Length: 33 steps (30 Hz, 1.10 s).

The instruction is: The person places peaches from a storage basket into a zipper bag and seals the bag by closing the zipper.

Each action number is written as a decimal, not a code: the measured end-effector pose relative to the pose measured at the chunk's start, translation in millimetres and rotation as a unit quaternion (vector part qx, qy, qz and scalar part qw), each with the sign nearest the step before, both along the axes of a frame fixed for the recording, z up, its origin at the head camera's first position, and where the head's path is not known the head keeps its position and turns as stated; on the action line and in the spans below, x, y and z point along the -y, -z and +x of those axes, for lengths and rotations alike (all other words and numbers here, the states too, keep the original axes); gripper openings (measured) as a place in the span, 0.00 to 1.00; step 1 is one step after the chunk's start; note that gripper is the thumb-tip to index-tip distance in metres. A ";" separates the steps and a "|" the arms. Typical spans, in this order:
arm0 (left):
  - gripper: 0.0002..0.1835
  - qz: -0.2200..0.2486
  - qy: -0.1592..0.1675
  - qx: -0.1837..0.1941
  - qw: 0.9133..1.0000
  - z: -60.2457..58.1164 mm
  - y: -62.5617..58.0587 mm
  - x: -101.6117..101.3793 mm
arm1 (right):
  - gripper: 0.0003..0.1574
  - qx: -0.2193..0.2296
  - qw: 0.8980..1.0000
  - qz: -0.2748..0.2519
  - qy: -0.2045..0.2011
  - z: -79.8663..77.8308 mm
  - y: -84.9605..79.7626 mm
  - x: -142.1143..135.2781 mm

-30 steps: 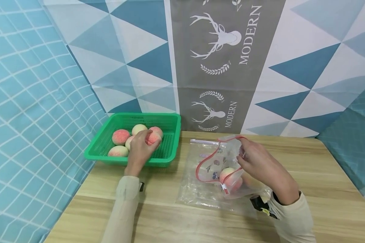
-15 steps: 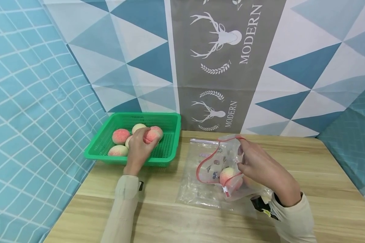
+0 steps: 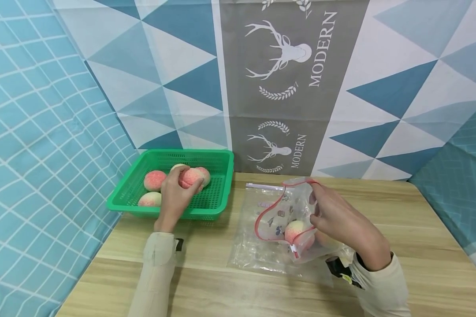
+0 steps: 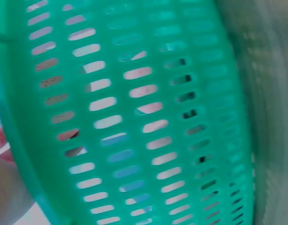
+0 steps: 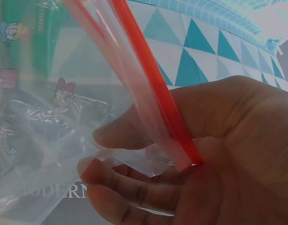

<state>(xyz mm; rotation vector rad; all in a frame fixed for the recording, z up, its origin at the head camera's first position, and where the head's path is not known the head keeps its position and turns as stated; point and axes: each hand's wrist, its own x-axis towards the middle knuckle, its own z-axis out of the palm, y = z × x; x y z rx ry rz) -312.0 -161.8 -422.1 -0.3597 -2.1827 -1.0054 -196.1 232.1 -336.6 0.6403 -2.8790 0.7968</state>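
Observation:
In the head view my left hand (image 3: 173, 193) grips a pink-and-cream peach (image 3: 192, 177) over the green basket (image 3: 229, 176). Another peach (image 3: 204, 175) shows partly behind it, and a red peach (image 3: 155, 180) and a paler one (image 3: 150, 199) lie to the left. The left wrist view is mostly filled by the basket's slotted wall, the hand (image 4: 10, 192) at its left edge. My right hand (image 3: 341, 215) pinches the red-edged mouth of a clear zip bag (image 3: 279, 211), holding it agape. Inside sits a peach (image 3: 297, 233); a second peach shows dimly beneath the hand.
Under the held bag lies a flat clear bag (image 3: 246, 246) with a lilac slider strip (image 3: 263, 187) at its top. Both are on a wooden table (image 3: 222, 286). Patterned cloth (image 3: 269, 101) stands behind, and a blue checked cloth (image 3: 43, 154) borders the left side.
My left hand, gripping the peach, has shifted slightly left and lifted it a little from the others. The right hand stays almost still on the bag's mouth. The head view has tilted slightly.

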 end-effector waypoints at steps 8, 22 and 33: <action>0.26 -0.003 0.015 0.010 1.000 6.6 -11.5 -3.8 | 0.36 0.003 1.000 0.010 -0.007 -0.5 -1.4 0.1; 0.26 -0.038 0.031 0.037 0.998 15.7 -24.9 -7.2 | 0.44 0.018 1.000 0.005 -0.003 0.7 -1.9 0.0; 0.27 -0.045 0.038 0.036 0.998 22.7 -33.7 -8.3 | 0.39 0.021 1.000 0.008 0.003 0.4 -1.2 1.1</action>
